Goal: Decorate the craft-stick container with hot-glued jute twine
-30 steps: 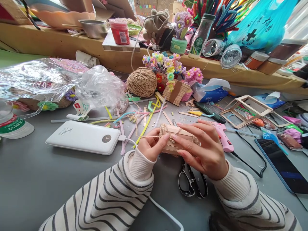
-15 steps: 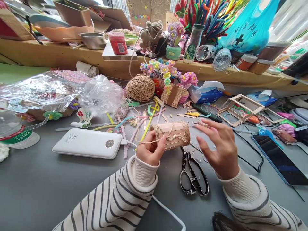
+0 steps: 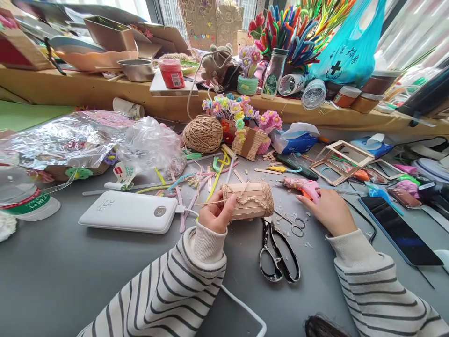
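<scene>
The tube (image 3: 253, 200), flat, smooth wooden slats bound at both ends with coarse, hairy twine (image 3: 268, 198), was in the left hand (image 3: 214, 213), just above the grey table (image 3: 242, 267). A lumpy braid of twine crossed its side. Its long axis ran left to right, nearly level, one end pointing at the right hand (image 3: 333, 211). The left thumb and fingers pinched the other end, wrist angled inward. The right hand was palm down at the glossy pink glue gun (image 3: 309, 190), thumb extended; whether its partly hidden fingers had closed could not be told.
</scene>
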`<state>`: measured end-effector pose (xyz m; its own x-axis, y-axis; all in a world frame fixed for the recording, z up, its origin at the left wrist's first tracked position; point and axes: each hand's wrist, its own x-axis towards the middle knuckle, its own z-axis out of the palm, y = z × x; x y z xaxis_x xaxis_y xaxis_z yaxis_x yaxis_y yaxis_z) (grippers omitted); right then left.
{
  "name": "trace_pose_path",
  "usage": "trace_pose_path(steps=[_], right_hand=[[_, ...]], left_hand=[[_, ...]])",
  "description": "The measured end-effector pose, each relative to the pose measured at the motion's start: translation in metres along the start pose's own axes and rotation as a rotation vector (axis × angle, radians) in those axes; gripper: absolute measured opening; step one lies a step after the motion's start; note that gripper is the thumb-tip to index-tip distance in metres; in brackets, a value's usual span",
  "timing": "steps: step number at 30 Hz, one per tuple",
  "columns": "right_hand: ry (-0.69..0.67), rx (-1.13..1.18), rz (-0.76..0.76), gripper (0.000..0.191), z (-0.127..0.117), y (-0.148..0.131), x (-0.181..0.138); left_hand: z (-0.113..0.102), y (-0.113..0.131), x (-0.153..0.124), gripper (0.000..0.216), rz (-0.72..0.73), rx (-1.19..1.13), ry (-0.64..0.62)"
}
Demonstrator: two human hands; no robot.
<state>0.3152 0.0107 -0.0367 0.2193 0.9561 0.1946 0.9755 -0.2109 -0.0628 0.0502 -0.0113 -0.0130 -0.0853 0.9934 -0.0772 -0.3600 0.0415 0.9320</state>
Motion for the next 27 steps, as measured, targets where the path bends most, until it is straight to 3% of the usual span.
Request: trace_pose_path(steps=[8,16,20,27], right_hand=[[-0.015,0.087,0.111,0.038,-0.003,-0.005,0.011],[0.19,0.272,0.234,0.056,-0.027,-0.014,-0.003],[0.248,0.453,0.135,0.053,-0.04,-0.037,-0.022],[0.336,0.488,0.046,0.049,-0.053,-0.062,-0.043]], left_hand=[[0.0,0.002,0.0,0.037,-0.009,0.001,-0.022],[0.0,0.002,0.0,0.038,-0.004,-0.003,-0.009],[0.0,0.003,0.0,0.035,-0.043,-0.021,-0.038],[-0.003,-0.001,0.003,0.03,-0.037,-0.073,-0.099]])
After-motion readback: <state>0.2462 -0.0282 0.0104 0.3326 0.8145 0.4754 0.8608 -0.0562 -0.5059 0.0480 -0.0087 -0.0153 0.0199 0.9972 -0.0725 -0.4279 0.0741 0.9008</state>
